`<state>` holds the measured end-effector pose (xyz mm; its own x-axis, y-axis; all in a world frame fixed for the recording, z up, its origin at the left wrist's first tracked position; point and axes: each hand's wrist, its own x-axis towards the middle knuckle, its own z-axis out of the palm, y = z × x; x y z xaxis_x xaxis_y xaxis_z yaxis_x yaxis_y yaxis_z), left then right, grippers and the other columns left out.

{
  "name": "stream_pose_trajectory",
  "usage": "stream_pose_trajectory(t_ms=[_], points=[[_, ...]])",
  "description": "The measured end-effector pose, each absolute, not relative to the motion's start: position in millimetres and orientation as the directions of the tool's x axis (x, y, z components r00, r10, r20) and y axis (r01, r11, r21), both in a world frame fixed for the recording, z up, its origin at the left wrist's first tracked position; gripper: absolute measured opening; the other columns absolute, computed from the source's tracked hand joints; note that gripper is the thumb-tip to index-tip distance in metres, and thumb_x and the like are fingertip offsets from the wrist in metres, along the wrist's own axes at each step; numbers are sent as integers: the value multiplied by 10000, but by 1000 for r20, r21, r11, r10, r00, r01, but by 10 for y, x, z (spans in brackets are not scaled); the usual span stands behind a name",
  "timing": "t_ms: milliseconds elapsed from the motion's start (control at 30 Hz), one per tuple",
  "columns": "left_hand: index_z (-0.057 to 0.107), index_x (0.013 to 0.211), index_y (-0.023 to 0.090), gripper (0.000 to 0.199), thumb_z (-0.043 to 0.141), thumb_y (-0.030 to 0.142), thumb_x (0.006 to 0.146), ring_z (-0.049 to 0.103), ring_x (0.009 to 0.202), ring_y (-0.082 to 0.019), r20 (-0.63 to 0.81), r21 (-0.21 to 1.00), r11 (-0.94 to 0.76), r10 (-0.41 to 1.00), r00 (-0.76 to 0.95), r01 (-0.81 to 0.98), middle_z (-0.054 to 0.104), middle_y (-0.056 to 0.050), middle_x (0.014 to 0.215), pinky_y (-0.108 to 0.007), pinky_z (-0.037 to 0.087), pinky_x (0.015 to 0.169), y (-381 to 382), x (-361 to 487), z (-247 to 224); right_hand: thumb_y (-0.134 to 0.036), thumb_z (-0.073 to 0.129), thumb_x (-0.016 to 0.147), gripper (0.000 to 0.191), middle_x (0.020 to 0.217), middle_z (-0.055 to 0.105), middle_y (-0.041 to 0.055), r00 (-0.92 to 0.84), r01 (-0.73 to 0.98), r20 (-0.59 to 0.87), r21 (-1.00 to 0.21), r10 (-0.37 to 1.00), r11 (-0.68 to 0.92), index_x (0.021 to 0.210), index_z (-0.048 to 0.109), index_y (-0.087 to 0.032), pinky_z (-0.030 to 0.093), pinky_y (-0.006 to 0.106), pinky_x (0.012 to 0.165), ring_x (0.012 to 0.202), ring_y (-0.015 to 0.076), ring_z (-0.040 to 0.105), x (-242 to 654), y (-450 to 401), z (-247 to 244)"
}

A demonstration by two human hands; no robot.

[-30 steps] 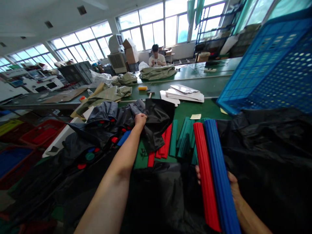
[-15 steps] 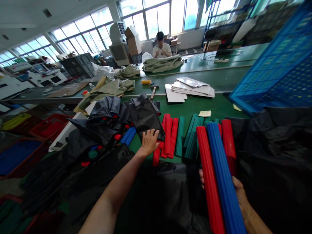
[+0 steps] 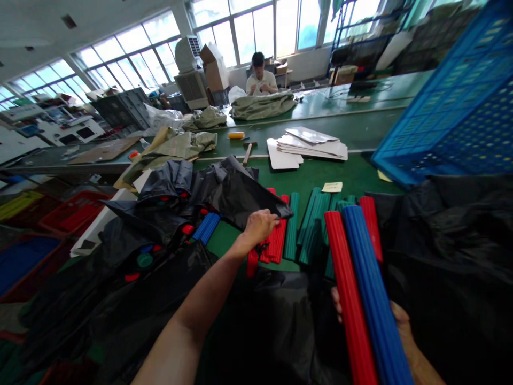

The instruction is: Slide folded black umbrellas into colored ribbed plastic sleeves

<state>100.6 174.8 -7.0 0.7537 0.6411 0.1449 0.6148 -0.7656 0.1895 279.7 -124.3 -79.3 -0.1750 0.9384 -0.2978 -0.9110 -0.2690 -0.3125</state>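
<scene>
two hands show over the green worktop [image 3: 332, 174]. the right hand [image 3: 402, 321] has a closed grip around a red ribbed plastic tube [image 3: 350, 283] and a blue ribbed plastic tube [image 3: 374, 289], held side by side and slanting up across the palm, with another red tube [image 3: 371, 227] just beyond them. the left hand [image 3: 260, 225] is open, its fingers stretched out and touching the lower edge of a black fabric sheet [image 3: 236, 195] that lies bunched on the worktop. just under that hand lies a row of red ribbed tubes [image 3: 276, 238], beside green ribbed tubes [image 3: 292, 227], with a few blue ribbed tubes [image 3: 206, 227] at the fabric's edge. more black fabric [image 3: 449, 256] heaps at the right, below a tilted blue plastic crate [image 3: 452, 117]. white sheets [image 3: 308, 147] lie stacked farther on, and a co-worker [image 3: 260, 80] sits at a far worktop behind olive fabric [image 3: 262, 105].
</scene>
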Motion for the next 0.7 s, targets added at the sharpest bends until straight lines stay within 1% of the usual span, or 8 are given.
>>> stream_pose_trajectory(t_ms=[100,200,267,367,433,467,567,700], points=[[681,987,230,293,430,365,919,568,870,-187,-36,173,-813,558,829,556,599,-68,963,-282,415,733,1533,1178,-379,-512,686,631,631,1167,666,120,-201,-912,-281,-295,938,-284,1128,678,-123,482,361,942,1021,260,648,2777,-1266,-769],[671,987,222,372,315,326,960,569,875,-169,-77,227,-762,606,791,606,585,-67,969,-287,426,769,1436,1200,-550,-482,716,634,611,1125,679,136,-214,-903,-274,-312,938,-297,1127,671,-125,501,373,906,976,260,662,2716,-1308,-732],[672,945,213,389,314,363,959,562,894,-183,-73,225,-731,647,759,644,575,-71,957,-309,427,786,1408,1165,-568,-448,702,683,539,1090,686,137,-210,-895,-279,-331,937,-299,1126,664,-144,514,387,873,943,258,670,2658,-1315,-720],[638,1039,225,388,524,537,839,526,988,-240,-20,191,-719,678,735,669,558,-78,1032,-363,423,822,1346,1091,-564,-422,666,748,462,1071,682,144,-218,-880,-278,-359,936,-312,1123,648,-152,519,396,847,928,259,673,2570,-1273,-730],[610,1097,231,474,649,545,745,504,1029,-252,11,187,-695,708,706,694,553,-80,1075,-375,414,850,1294,1042,-593,-450,676,744,495,1075,676,152,-222,-872,-258,-378,940,-310,1136,632,-151,515,408,846,932,268,671,2525,-1226,-747],[616,1087,233,444,670,508,743,502,1032,-244,21,201,-675,727,686,709,558,-77,1075,-370,409,863,1275,1018,-618,-474,679,739,518,1074,675,155,-226,-868,-250,-386,941,-311,1142,626,-151,512,416,849,935,272,669,2510,-1205,-758],[680,990,243,238,629,394,812,528,974,-195,35,333,-606,774,633,722,603,-55,986,-322,401,866,1278,951,-705,-500,674,741,545,1085,668,160,-246,-855,-234,-404,940,-325,1158,608,-156,505,434,852,945,278,666,2491,-1169,-808],[727,952,235,221,590,367,839,559,838,-145,41,544,-514,806,591,663,624,-33,844,-260,412,779,1391,878,-780,-471,667,755,540,1099,663,169,-263,-842,-234,-418,936,-341,1183,584,-153,504,440,854,943,277,668,2479,-1154,-881]])
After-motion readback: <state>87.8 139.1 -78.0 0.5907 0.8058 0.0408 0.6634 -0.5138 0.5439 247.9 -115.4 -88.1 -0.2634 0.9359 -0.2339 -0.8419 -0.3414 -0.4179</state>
